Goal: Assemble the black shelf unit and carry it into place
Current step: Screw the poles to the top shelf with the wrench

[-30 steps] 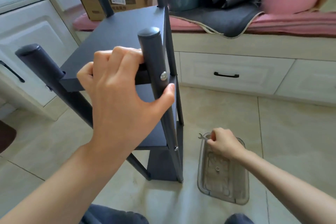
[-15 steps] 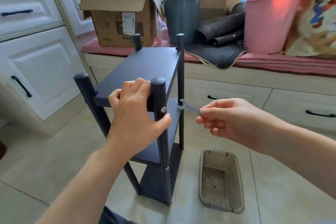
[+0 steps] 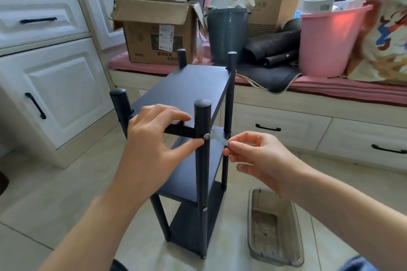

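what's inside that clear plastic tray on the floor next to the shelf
The clear plastic tray holds one small ring-shaped part, maybe a washer. The right hand hides its far end.

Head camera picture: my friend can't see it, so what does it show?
A right hand pinches a small flat silver wrench at a bolt on a black three-tier shelf unit's front post, while the left hand grips the top board. A clear plastic tray sits on the tiled floor beside it.
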Motion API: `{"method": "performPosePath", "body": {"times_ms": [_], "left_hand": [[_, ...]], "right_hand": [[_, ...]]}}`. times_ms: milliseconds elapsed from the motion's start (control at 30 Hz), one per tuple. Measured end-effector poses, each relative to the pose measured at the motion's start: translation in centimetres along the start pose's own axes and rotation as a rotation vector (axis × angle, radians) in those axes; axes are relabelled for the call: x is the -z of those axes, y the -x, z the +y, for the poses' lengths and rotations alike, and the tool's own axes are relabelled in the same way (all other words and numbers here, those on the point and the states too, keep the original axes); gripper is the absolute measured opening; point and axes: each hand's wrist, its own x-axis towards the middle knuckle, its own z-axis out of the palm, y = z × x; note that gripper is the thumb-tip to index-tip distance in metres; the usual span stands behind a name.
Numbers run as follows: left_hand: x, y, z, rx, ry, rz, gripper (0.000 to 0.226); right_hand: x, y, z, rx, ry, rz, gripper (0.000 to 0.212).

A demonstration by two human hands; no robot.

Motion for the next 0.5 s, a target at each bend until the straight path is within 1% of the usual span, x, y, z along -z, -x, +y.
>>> {"method": "performPosePath", "body": {"times_ms": [100,167,200,233,300,333,367,400,433,500], "left_hand": [[0.9,1.0,-0.1,0.102,0.089,0.123,0.028],[1.3,1.4,-0.1,0.232,0.184,0.142,0.03],[1.3,1.3,-0.1,0.332,0.252,0.093,0.033],[1.2,1.3,-0.4,0.447,0.336,-0.005,0.037],[0.5,1.4,-1.2,0.678,0.503,-0.285,0.051],[0.0,1.6,-1.3,0.758,0.562,-0.388,0.062],[-0.6,1.9,-1.3,0.798,0.612,-0.424,0.071],[-1.2,2.0,-1.1,0.81,0.669,-0.4,0.075],[-1.7,2.1,-0.9,0.804,0.735,-0.345,0.071],[-2.6,1.9,-0.4,0.75,0.862,-0.241,0.05]], "right_hand": [[-0.1,-0.7,0.2,0.005,-0.011,-0.006,0.009],[-0.2,-1.3,0.3,0.022,-0.003,-0.005,0.009],[-0.2,-1.5,0.3,0.03,0.001,-0.008,0.009],[-0.2,-1.8,0.3,0.038,-0.002,-0.016,0.009],[-0.3,-2.3,0.5,0.056,-0.021,-0.045,0.009],[-0.4,-2.5,0.6,0.066,-0.032,-0.064,0.009],[-0.5,-2.7,0.6,0.077,-0.04,-0.084,0.01],[-0.5,-2.8,0.7,0.089,-0.048,-0.102,0.01],[-0.5,-2.9,0.8,0.1,-0.056,-0.117,0.011],[-0.5,-3.0,1.0,0.113,-0.071,-0.136,0.011]]}}
